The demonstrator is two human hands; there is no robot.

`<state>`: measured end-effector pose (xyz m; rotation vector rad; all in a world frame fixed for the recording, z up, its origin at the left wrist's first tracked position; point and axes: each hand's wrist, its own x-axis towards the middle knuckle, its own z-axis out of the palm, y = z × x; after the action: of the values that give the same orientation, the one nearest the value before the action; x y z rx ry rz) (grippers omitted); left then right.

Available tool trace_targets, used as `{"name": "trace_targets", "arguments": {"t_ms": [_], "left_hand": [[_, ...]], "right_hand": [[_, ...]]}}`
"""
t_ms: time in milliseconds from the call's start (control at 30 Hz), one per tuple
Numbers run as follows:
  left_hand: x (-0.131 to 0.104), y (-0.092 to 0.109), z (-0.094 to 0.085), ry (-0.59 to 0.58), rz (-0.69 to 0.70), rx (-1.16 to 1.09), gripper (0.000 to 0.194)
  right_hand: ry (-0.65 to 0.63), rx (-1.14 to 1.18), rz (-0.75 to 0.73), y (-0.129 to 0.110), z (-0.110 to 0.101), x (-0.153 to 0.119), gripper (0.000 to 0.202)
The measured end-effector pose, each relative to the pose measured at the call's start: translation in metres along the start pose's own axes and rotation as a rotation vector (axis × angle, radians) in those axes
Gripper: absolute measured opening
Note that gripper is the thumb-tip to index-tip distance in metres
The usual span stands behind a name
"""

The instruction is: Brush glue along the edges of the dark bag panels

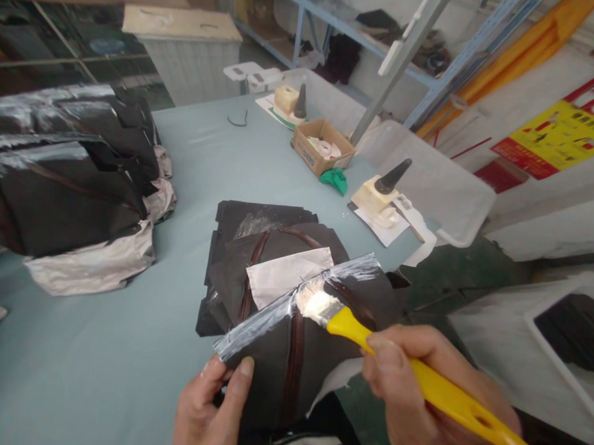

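Right hand (432,392) was wrapped around yellow brush (418,375), bristles on glue-whitened edge of dark panel (290,373). Left hand (210,409) pinched panel's near-left corner, thumb on top. Panel sat at near worktop (124,346) edge, over stack of dark pieces (257,227).

Risks (judgement): wet glue likely to smear onto thumb, or drip onto stack below; corner-only pinch might let panel slide under brush.

Brush long axis ran lower right to upper left, bristles pointing up-left. Glued strip ran lower left to upper right.

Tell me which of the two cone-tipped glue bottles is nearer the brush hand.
The tilted glue bottle at the table's right edge, near the right hand. The other bottle stands upright farther back, behind the cardboard box.
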<state>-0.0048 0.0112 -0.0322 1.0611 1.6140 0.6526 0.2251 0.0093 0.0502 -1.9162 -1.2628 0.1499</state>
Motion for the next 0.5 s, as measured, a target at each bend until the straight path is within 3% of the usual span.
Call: {"name": "trace_targets", "arguments": {"t_ms": [133, 267, 400, 500], "left_hand": [[0.000, 0.000, 0.001, -0.012, -0.010, 0.006, 0.048], [0.001, 0.004, 0.003, -0.005, -0.022, -0.009, 0.050], [-0.001, 0.008, 0.003, 0.004, -0.017, -0.007, 0.049], [-0.002, 0.006, 0.002, -0.005, 0.000, -0.016, 0.047]], "right_hand": [[0.076, 0.022, 0.049, 0.002, 0.000, 0.006, 0.036], [-0.064, 0.077, 0.007, 0.000, 0.002, 0.007, 0.035], [0.062, 0.126, 0.065, 0.002, 0.007, 0.007, 0.029], [-0.069, 0.171, 0.011, 0.001, 0.010, 0.005, 0.030]]}}
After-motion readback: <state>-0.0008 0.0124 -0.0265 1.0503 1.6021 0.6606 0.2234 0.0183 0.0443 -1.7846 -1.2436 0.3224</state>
